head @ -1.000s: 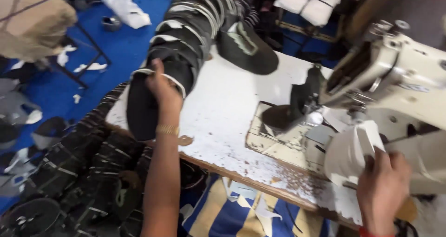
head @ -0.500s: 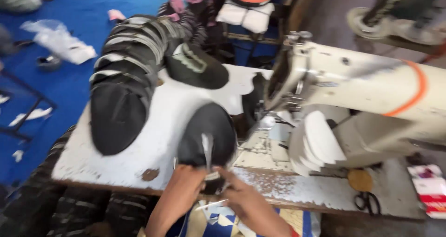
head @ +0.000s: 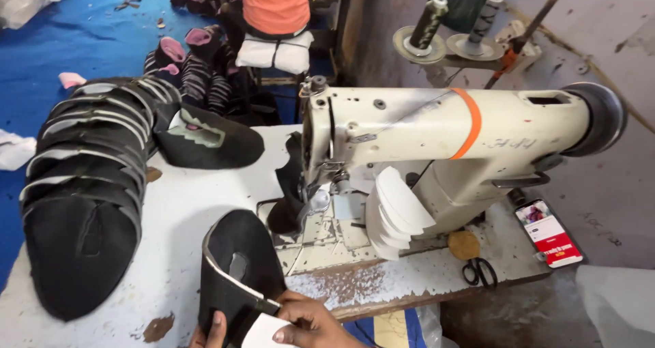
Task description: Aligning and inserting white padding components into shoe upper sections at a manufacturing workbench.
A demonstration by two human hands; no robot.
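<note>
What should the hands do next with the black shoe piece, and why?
Probably slide the black shoe piece toward the needle of the sewing machine. Both hands pinch it with a white strip at the table's near edge, apart from the needle, and another dark piece sits under the machine's head, so that may need moving first.

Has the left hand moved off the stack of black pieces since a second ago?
Yes. The left hand left the stack, now at the table's near edge, holding a black piece.

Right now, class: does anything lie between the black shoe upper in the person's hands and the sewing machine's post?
Nothing visible does. Both hands, left and right, hold the black shoe upper at the table edge; bare table lies between it and the post.
</note>
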